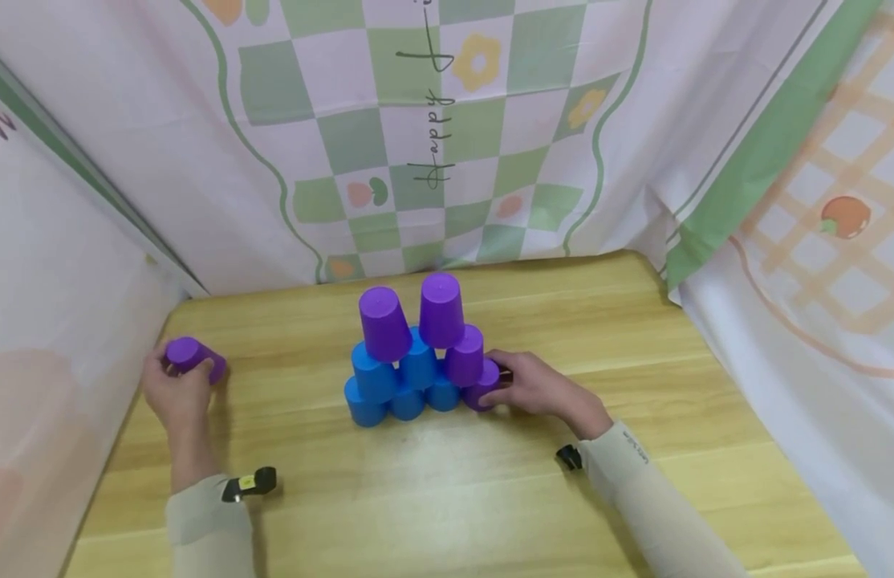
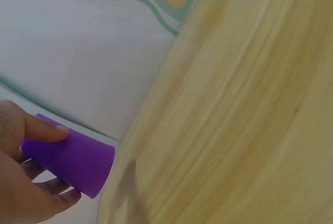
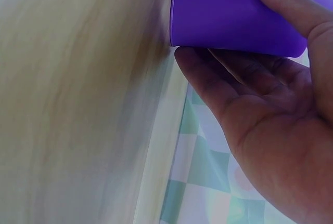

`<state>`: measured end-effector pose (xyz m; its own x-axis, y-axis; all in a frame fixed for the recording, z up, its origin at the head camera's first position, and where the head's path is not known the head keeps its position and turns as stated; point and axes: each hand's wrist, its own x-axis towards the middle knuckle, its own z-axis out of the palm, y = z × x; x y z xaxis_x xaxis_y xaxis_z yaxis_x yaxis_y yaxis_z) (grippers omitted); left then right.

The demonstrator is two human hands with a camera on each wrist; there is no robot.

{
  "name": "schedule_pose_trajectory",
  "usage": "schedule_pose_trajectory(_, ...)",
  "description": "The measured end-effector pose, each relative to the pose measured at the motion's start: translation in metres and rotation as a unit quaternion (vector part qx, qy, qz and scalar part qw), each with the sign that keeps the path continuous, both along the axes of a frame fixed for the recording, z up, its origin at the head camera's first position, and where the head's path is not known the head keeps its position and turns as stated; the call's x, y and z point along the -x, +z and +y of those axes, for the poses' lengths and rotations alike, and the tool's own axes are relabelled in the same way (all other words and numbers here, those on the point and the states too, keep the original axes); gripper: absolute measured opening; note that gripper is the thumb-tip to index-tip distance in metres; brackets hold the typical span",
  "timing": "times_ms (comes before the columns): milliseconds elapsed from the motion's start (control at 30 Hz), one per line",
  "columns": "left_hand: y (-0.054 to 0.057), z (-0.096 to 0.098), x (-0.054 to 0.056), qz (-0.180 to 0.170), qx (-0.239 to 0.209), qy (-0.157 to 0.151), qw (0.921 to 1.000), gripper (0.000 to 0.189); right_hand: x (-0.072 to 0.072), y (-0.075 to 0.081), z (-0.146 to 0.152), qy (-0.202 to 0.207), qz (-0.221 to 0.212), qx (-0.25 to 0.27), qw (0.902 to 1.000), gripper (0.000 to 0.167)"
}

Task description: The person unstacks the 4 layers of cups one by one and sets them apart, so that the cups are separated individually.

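In the head view, upside-down cups form a stepped stack mid-table. Blue cups (image 1: pixel 366 404) and one purple cup (image 1: pixel 480 387) at the right end make its bottom row. The middle row has two blue cups (image 1: pixel 374 374) and a purple one (image 1: pixel 465 358); two purple cups (image 1: pixel 384 325) top it. My right hand (image 1: pixel 530 384) holds the bottom-row purple cup, thumb on one side and fingers along the other in the right wrist view. Far to the left, my left hand (image 1: pixel 178 393) grips another purple cup (image 2: pixel 73 156), tilted, between thumb and fingers.
The wooden table (image 1: pixel 432 498) backs onto a hanging checkered cloth (image 1: pixel 411 136). White cloth (image 1: pixel 64 321) hangs along the left side, and patterned cloth (image 1: pixel 815 337) closes the right. Small black devices (image 1: pixel 252 483) sit at both wrists.
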<state>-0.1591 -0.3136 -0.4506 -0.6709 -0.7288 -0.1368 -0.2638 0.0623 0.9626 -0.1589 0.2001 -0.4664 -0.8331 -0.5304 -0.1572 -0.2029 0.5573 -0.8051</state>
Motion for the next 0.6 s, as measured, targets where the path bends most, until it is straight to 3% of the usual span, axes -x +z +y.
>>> schedule_pose_trajectory(400, -0.0087, -0.0067, -0.0053, -0.019, 0.000, -0.006, 0.9998, 0.072, 0.0000, -0.0016, -0.0004, -0.004, 0.001, -0.003, 1.0000, 0.044)
schedule_pose_trajectory(600, -0.0114, -0.0090, -0.0083, -0.022, -0.027, -0.013, 0.9993, 0.071, 0.0005, -0.0015, -0.0005, -0.005, 0.000, -0.006, 1.0000, 0.045)
